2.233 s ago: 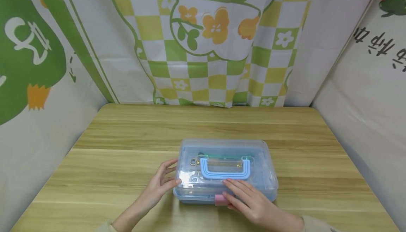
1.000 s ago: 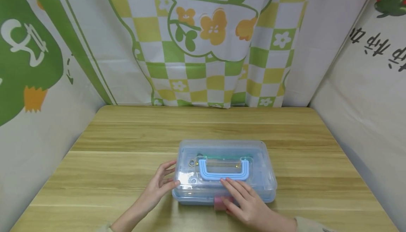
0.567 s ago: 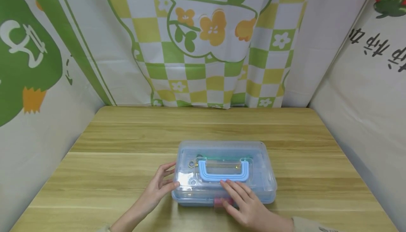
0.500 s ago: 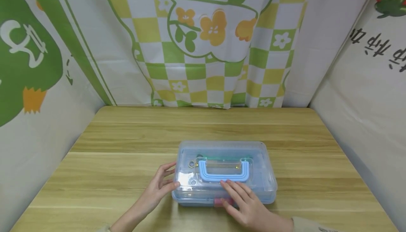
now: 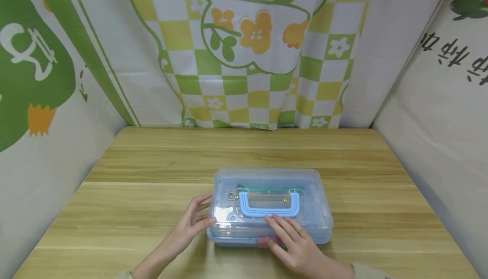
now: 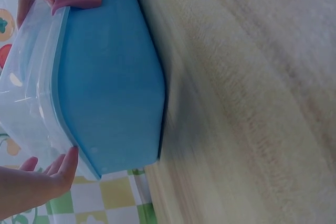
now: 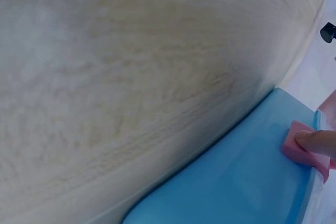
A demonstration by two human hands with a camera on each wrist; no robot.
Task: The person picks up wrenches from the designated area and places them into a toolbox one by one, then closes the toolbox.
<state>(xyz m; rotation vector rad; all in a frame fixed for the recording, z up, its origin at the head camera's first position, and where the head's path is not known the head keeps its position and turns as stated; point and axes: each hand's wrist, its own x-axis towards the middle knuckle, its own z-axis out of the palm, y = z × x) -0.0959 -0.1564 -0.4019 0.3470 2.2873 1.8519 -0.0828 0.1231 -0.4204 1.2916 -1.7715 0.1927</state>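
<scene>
A plastic storage box (image 5: 320, 228) with a clear lid (image 5: 225, 181) and a blue base (image 6: 110, 77) stands on the table, its lid down. My left hand (image 5: 189, 221) rests at its left end, thumb at the near corner, the other fingers along the side. On the lid's front lie the nearly straight fingers of my right hand (image 5: 299, 245). Its thumb presses the pink latch (image 7: 299, 145) at the front, partly covering it. Above those fingers, the blue carry handle (image 5: 268, 212) is folded down. Small items show dimly through the lid; their kind cannot be told.
The wood-grain table (image 5: 152, 211) reaches back to a green-and-yellow checked curtain (image 5: 244, 84). White printed cloth walls (image 5: 438, 122) close off both sides. A small black object (image 7: 328, 32) shows at the right wrist view's edge.
My right thumb has shifted onto the front of the pink latch. The latch hung lower one second ago and now sits higher against the box. My left hand has stayed put.
</scene>
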